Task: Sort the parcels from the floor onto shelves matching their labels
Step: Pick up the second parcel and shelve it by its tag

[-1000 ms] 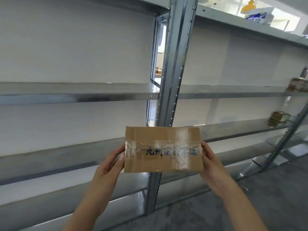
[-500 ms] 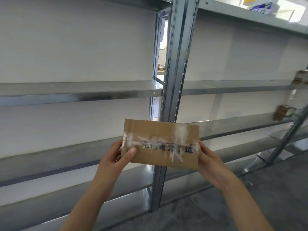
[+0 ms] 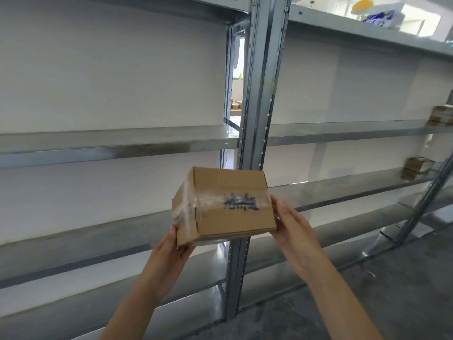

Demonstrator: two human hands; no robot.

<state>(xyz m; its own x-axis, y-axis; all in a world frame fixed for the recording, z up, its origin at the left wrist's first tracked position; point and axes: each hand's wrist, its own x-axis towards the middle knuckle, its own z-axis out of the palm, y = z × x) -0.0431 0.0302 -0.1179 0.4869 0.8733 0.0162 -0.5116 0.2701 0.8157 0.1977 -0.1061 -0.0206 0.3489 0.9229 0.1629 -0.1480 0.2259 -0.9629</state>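
I hold a brown cardboard parcel [image 3: 228, 204] in front of a metal shelving rack [image 3: 259, 99]. Clear tape wraps the parcel, and a blurred blue print sits on the face turned to me. My left hand [image 3: 176, 246] grips its lower left corner from below. My right hand [image 3: 291, 224] holds its right side. The parcel hangs in the air before the rack's upright post, between the second and third shelf boards. No label is readable.
Bare steel shelves [image 3: 117, 143] run left and right of the post. Small parcels [image 3: 441, 116] sit at the far right on one shelf, with another parcel [image 3: 416, 166] on the shelf below. A blue-and-white box [image 3: 377, 17] stands on the top shelf. Grey concrete floor [image 3: 404, 290] lies at lower right.
The parcel has been turned in my hands, so a narrower face and its left end now show. My left hand has shifted under the lower left corner.
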